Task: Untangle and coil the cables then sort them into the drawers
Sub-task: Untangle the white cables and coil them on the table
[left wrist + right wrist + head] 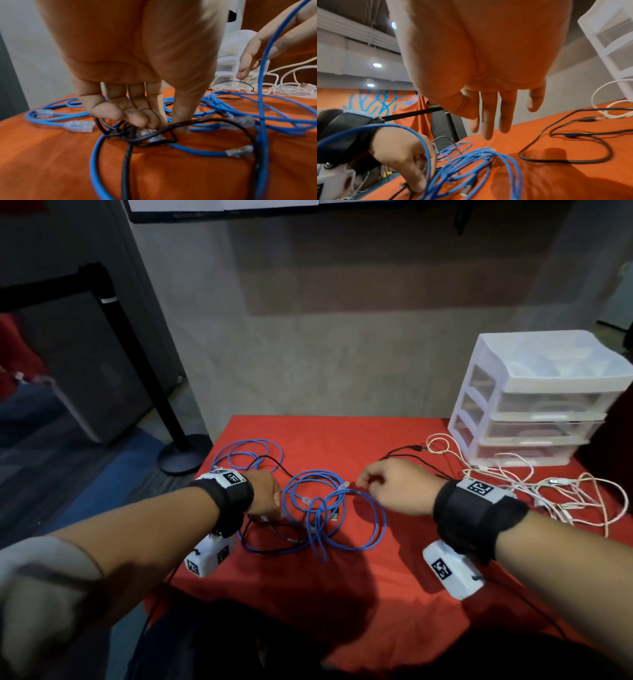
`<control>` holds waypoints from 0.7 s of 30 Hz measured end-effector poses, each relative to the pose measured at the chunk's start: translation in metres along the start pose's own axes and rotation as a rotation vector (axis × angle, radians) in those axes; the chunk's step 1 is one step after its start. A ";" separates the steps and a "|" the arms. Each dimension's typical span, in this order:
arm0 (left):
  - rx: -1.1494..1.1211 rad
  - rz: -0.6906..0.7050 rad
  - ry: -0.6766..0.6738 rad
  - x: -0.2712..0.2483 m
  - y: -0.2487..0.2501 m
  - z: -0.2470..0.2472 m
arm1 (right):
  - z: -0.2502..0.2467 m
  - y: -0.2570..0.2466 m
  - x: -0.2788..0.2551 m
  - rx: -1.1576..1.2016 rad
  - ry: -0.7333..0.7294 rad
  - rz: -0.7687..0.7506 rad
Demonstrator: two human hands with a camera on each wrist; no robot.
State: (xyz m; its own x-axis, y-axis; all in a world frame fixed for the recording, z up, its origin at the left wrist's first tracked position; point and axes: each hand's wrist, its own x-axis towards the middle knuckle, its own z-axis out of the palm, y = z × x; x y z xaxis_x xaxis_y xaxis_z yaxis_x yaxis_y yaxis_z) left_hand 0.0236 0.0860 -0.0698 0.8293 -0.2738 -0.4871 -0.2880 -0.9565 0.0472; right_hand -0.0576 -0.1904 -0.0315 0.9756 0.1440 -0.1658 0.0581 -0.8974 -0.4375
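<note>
Left hand point(137, 75) is down in the knot w/ fingertips point(137, 119) pinching a clear plug point(147, 133) where a black cable point(126, 162) crosses the blue cables point(329, 508), all still tangled mid-table on the red cloth point(342, 594); right hand point(488, 81) hangs just above, fingers straight, gripping nothing, tho a blue loop rises past it. If the left yanks that plug, I'd guess the black lead cinches tighter or the clip snags. The white cables point(548, 491) lie loose by the drawers point(534, 402), all closed, so sorting's far off.

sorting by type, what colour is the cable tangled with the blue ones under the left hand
Black cable; clearest in the left wrist view.
</note>
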 end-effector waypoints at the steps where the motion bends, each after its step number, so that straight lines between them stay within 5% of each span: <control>1: 0.013 0.004 -0.002 -0.002 0.002 0.001 | 0.000 -0.005 0.001 0.023 0.002 -0.023; 7: 0.170 -0.034 0.079 -0.022 0.017 0.002 | -0.002 -0.027 0.004 0.118 0.019 -0.122; 13: -0.335 -0.008 0.741 -0.041 0.012 -0.063 | -0.014 -0.043 0.006 0.143 0.114 -0.194; 15: -0.482 0.073 0.859 -0.053 0.019 -0.091 | -0.021 -0.050 0.009 0.192 0.190 -0.219; 21: -1.035 0.385 0.756 -0.083 0.056 -0.131 | -0.052 -0.083 0.016 0.482 0.439 -0.289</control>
State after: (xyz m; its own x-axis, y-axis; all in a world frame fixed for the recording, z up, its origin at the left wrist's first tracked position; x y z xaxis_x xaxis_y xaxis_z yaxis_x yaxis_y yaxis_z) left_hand 0.0014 0.0421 0.0871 0.9342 -0.2084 0.2896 -0.3478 -0.3504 0.8696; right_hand -0.0362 -0.1354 0.0480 0.9364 0.0764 0.3426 0.3263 -0.5496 -0.7691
